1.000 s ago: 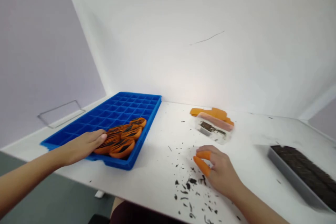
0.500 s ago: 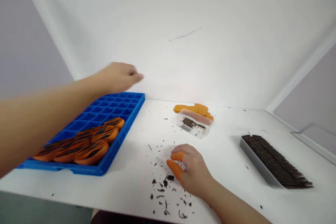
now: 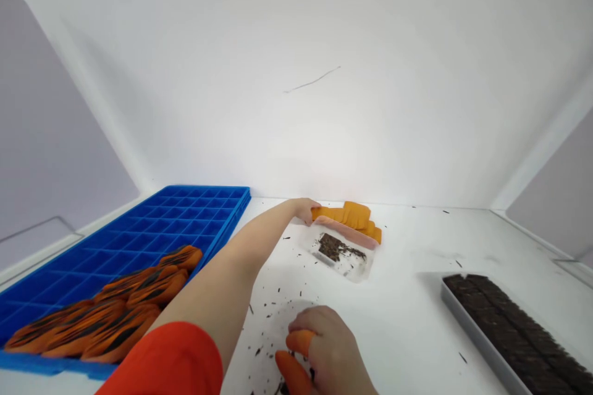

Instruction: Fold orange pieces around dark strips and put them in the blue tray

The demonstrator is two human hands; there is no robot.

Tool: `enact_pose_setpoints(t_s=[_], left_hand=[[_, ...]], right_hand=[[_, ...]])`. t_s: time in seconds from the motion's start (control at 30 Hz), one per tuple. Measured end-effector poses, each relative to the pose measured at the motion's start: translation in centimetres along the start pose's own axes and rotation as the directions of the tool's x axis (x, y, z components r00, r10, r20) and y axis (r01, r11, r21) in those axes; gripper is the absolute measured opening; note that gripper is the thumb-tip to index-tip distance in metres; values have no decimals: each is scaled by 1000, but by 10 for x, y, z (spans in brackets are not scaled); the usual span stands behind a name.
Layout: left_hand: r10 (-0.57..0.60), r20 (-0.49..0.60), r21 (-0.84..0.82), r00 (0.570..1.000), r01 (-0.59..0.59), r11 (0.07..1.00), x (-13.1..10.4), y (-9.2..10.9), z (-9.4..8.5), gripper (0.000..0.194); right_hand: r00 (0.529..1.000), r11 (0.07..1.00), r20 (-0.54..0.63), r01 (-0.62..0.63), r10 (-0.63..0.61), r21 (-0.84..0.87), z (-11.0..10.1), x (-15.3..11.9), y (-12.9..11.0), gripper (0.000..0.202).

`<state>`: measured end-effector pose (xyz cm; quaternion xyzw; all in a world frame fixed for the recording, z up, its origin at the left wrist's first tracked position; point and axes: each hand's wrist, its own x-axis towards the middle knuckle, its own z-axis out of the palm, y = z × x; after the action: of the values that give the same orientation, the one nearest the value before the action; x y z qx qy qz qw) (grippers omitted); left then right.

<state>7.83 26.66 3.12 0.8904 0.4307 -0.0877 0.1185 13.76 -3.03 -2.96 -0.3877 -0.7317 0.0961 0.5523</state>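
My left hand (image 3: 306,210) reaches to the back of the table, its fingers closed on the left end of a stack of flat orange pieces (image 3: 356,216). The exact grip is small and partly hidden. My right hand (image 3: 331,349) hovers low in front, with orange covers on its thumb and one finger. Those two digits are apart, with nothing visible between them. Dark crumbs (image 3: 258,352) lie scattered beside and under it. Near my left hand, a clear plastic tray (image 3: 359,268) holds some dark brown shreds (image 3: 330,247).
At left, a blue compartment tray (image 3: 194,213) holds several orange bundles with dark streaks (image 3: 152,287) in its near cells. A clear container (image 3: 477,339) of packed dark brown blocks (image 3: 509,324) stands at right. A white wall (image 3: 296,123) closes off the back.
My left hand has moved from above the blue tray, rightward and down to the orange stack. My right hand stays over the crumbs. The view has shifted, so the table items appear lower.
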Motion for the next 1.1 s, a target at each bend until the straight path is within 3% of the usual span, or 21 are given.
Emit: enact_pose_setpoints(t_s=[0.13, 0.3, 0.4, 0.53, 0.73, 0.9, 1.1], left_hand=[[46, 63, -13, 997, -45, 999, 15, -6, 4, 84], [42, 92, -19, 995, -40, 999, 18, -11, -2, 89], [22, 70, -19, 997, -21, 1000, 15, -11, -5, 93], [-36, 0, -20, 999, 36, 999, 4, -8, -11, 81], [-168, -119, -96, 978, 157, 983, -26, -4, -21, 60], [-308, -237, -252, 921, 248, 936, -61, 1, -26, 56], [-372, -303, -507, 877, 182, 842, -124, 27, -30, 49]], right_hand=[[999, 1000, 31, -12, 12, 15, 5, -2, 4, 15], [999, 1000, 46, -7, 7, 9, -2, 5, 2, 10], [997, 1000, 79, 12, -10, -15, -12, 12, -2, 2], [996, 999, 85, 21, -18, -30, -20, 17, -8, 6], [995, 999, 92, -36, 39, -31, -20, 14, -15, 3], [995, 997, 93, -31, 37, -66, -20, 11, -13, 8], [986, 975, -22, -167, 165, -150, -24, 13, -4, 20]])
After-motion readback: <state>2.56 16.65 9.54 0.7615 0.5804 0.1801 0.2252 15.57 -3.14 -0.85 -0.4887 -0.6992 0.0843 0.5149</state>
